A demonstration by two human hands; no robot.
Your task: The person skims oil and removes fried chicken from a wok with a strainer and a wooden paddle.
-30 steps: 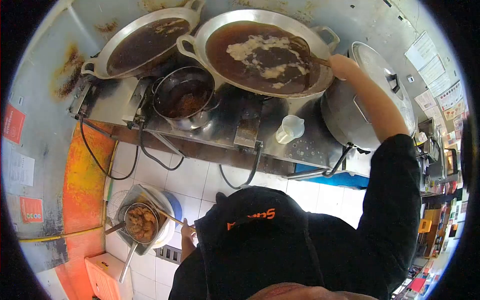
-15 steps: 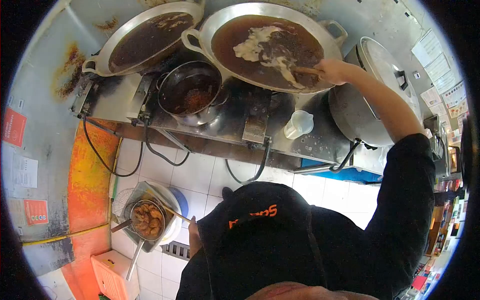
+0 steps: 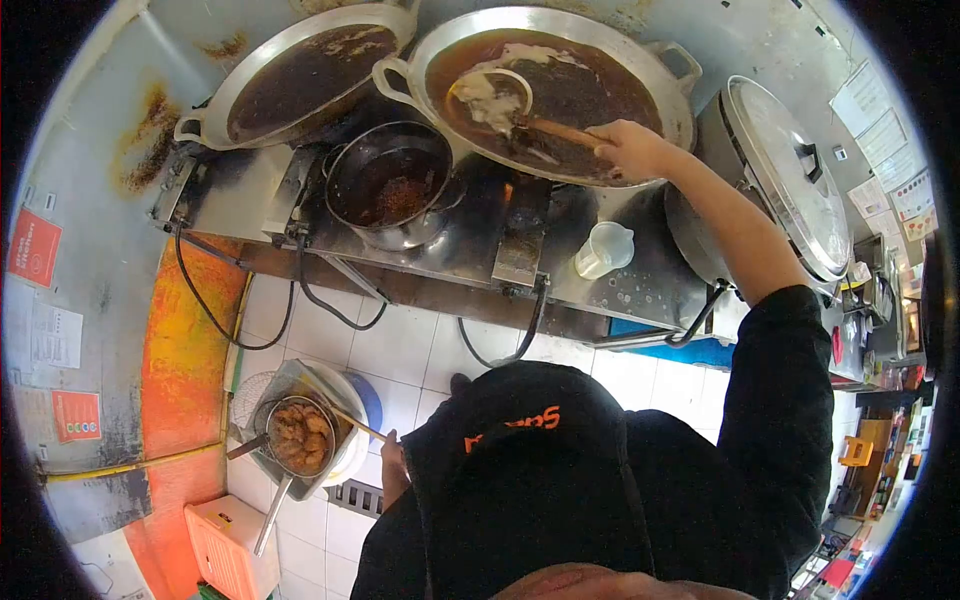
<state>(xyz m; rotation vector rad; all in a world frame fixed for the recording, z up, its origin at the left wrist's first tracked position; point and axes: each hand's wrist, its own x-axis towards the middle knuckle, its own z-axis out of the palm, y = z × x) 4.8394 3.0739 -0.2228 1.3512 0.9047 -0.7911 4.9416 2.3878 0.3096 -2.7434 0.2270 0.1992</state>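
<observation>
My right hand [image 3: 632, 150] is closed round the wooden handle of a skimmer [image 3: 565, 132]. The skimmer's round head lies in the brown liquid of the large wok [image 3: 672, 105], with pale, foamy matter in and around it. My left hand [image 3: 393, 462], low at the left of my body, is wrapped round a thin wooden handle [image 3: 358, 425]. That handle reaches to a strainer area over a bucket, where browned fried pieces [image 3: 300, 440] sit in a round strainer. Part of the left hand is hidden by the dark clothing.
A second wok [image 3: 195, 130] of dark liquid stands at the upper left, with a smaller pot [image 3: 400, 237] beside the large wok. A plastic jug [image 3: 605, 250] and a big lidded pot [image 3: 790, 180] are to the right. An orange crate [image 3: 225, 550] stands on the floor.
My right hand has moved left, and the skimmer's head now shows at the wok's left side with pale matter in it. My left hand keeps its hold.
</observation>
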